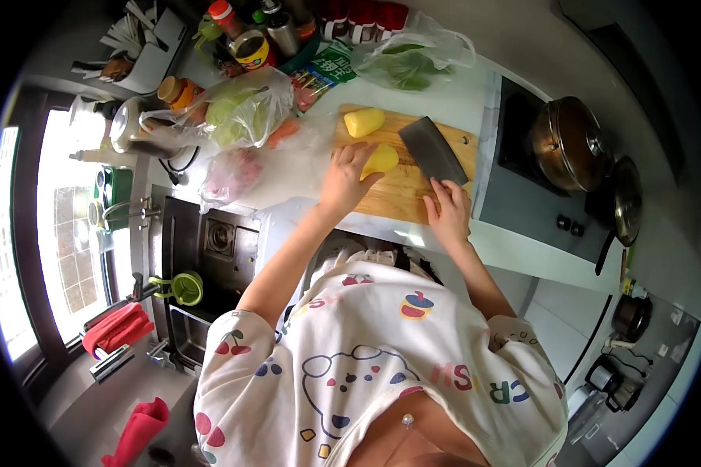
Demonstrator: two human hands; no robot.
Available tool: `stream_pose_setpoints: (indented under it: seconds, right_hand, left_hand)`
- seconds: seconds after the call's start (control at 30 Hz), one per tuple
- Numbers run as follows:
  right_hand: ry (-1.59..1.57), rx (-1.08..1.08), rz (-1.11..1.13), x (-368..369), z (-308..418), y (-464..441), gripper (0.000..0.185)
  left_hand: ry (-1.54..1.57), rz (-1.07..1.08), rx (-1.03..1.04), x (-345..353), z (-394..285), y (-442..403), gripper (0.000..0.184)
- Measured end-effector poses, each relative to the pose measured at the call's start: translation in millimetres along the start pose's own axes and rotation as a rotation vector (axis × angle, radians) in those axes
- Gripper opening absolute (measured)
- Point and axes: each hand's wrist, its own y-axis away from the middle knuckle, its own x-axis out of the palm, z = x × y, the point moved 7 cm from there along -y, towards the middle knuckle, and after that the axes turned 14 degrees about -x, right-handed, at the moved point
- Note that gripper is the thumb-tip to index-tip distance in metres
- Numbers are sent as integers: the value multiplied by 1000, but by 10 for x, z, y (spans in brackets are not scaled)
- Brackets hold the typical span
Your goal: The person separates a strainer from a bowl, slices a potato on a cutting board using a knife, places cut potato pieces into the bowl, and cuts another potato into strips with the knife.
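A person in a white, fruit-printed top stands over a light wooden chopping board [382,204] on a white desk [292,180], both bare hands at work above its near half. The left hand [347,173] curves about the left side of a smooth, cut yellow vegetable piece [382,159], thumb near and fingers far, set moderately wide; from where I stand, I cannot tell how firmly they press. The right hand [449,208], fingers loosely bent, is at the near end of a broad, dark metal cleaver [432,152] angled across the board's right half; its handle is hidden from me, so whether the fingers close on it I cannot tell. A rounded, oblong yellow vegetable [364,122] sits at the board's far left, apart from the blade. For good knife work here, the piece would seem best laid on its flattest face, since its rounded side could roll. The left fingertips would be safer tucked back, thumb behind them, and the right hand best closed fully around the handle, clear of the edge. The board's near rim lies close to the desk's front edge, so a check that it sits firm looks wise. To the right stands a dark cooktop [522,206].
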Motion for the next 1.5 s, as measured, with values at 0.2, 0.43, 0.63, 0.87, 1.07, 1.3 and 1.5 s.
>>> stream_pose_setpoints:
  seconds: [0.2,0.43,0.63,0.87,1.07,1.3,1.5]
  right_hand:
    - [-127,-103,-10,182,348,-312,30]
    - [-295,-300,36,193,564,-566,28]
    - [-739,-470,76,517,1319,-765,23]
    - [-1152,-796,425,783,3037,-381,23]
    - [-1412,-845,840,703,4555,384,24]
    - [-1468,-969,1106,905,6330,1516,25]
    - [-1387,-882,1376,1498,7938,2576,27]
  left_hand:
    - [62,-22,14,-16,127,220,26]
    - [11,-245,-130,-218,-1,476,26]
    - [283,-487,-434,-587,186,1052,37]
    - [241,-996,-722,-1406,409,2660,23]
    - [129,-1538,-1040,-2137,573,4913,18]
    - [178,-1895,-1132,-2423,802,7403,19]
    - [121,-2033,-1179,-2711,1012,8408,20]
